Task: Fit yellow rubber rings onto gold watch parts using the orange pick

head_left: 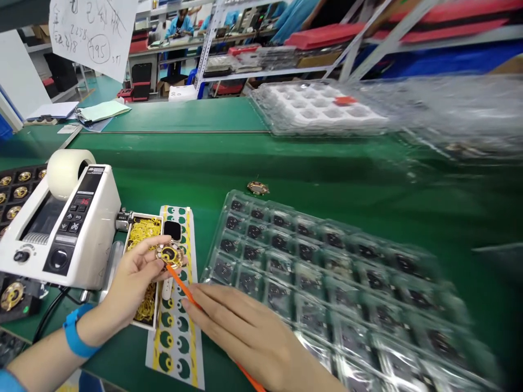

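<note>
Between the thumb and fingers of my left hand [137,272] is a small round gold part [170,253] with a yellow ring on its face. My right hand [249,332] grips a thin orange stick [182,286], whose tip touches the lower edge of that part. Below the hands lies a white sticker sheet [175,348] with yellow and dark green round shapes. Beside it, partly under my left hand, a white box [157,305] holds many yellow pieces [143,231]. A dark square object with rounded corners [172,230] rests just beyond the gold part.
A white tape dispenser [81,228] stands at the left, near a black tray [22,190] of gold parts. Clear trays with dark parts [327,272] cover the right. Another gold part [257,188] lies on the green table [183,169]. Stacked plastic trays [318,106] stand at the back.
</note>
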`<state>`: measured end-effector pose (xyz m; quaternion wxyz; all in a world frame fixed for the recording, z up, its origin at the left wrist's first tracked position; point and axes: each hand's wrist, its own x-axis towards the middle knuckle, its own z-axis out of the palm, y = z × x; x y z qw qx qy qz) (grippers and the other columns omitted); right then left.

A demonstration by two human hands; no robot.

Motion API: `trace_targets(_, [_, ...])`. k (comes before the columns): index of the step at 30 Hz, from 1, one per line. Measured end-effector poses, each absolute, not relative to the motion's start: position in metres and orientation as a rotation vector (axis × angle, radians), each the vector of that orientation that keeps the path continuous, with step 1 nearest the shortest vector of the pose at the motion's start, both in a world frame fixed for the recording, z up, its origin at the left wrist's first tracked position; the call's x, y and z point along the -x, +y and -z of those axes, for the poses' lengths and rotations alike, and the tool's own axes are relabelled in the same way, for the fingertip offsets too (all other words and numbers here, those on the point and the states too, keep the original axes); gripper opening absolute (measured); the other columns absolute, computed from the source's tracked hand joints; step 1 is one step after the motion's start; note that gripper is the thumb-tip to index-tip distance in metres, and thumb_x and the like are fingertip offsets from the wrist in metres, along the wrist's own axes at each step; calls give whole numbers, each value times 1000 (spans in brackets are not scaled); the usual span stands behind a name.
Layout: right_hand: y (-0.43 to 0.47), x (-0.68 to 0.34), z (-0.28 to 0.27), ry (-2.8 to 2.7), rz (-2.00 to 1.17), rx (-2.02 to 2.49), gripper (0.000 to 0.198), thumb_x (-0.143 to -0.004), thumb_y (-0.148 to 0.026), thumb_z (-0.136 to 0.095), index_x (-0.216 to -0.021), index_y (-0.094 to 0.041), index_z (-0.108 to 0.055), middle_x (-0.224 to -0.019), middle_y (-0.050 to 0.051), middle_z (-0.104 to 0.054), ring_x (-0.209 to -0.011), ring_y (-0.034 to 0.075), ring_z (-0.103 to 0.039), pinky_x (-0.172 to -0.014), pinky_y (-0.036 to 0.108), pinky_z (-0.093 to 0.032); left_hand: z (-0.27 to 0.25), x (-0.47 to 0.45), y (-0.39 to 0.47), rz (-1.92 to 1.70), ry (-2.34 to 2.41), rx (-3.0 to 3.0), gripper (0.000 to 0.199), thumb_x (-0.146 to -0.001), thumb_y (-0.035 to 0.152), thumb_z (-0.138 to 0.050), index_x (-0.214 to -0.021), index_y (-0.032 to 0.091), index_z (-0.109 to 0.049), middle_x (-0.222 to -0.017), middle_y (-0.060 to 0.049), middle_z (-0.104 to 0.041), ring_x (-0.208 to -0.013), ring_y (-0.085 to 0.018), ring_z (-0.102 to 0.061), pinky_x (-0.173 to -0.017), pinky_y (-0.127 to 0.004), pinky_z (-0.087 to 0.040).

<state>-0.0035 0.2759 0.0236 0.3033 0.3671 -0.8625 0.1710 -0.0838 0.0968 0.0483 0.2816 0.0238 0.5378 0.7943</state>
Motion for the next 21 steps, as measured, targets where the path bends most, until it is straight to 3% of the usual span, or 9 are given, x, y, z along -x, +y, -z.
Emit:
trace_targets(2, [275,4,-25,-2241,-517,-932,30,-104,-6,-34,-108,-7,-63,-100,12,-72,-95,24,-68,-78,36,-60,-47,84,97,-2121,1448,-52,31,-76,20,-74,-107,23,-70,-65,5,-66,-78,-13,-70,-81,-25,-56])
trace_targets(5, [273,3,-26,-2191,-745,-746,16,-101,-8,-49,-111,-10,-61,-94,11,-72,-88,20,-69,-76,31,-60,-47,82,98,-2078,1445,-87,36,-76,23,-75,-111,22,-68,-76,2,-71,-82,-14,-69,-85,-30,-56])
trace_targets(8, [269,1,-27,-2162,-963,-519,19,-99,-9,-51,-114,-16,-61,-89,8,-70,-81,19,-68,-71,29,-60,-46,77,100,-2043,1404,-133,39,-75,26,-78,-113,22,-68,-88,-1,-74,-83,-13,-69,-85,-27,-56])
trace_targets(12, [262,2,-22,-2084,-1096,-425,26,-96,-6,-54,-116,-20,-62,-90,5,-70,-79,19,-68,-68,31,-61,-44,70,103,-2072,1323,-152,38,-76,28,-80,-111,22,-67,-86,0,-74,-82,-11,-69,-82,-23,-56])
trace_targets(15, [259,4,-17,-2100,-1010,-484,27,-95,-1,-52,-117,-14,-61,-95,10,-70,-85,19,-69,-73,33,-62,-41,69,104,-2088,1315,-148,37,-76,29,-79,-110,22,-67,-86,-1,-75,-81,-12,-70,-82,-25,-56])
trace_targets(21, [263,5,-6,-2165,-487,-798,26,-94,4,-42,-111,1,-62,-101,20,-70,-100,29,-67,-80,40,-63,-39,74,102,-2098,1334,-135,30,-75,20,-76,-104,23,-71,-78,1,-73,-72,-11,-67,-70,-21,-56])
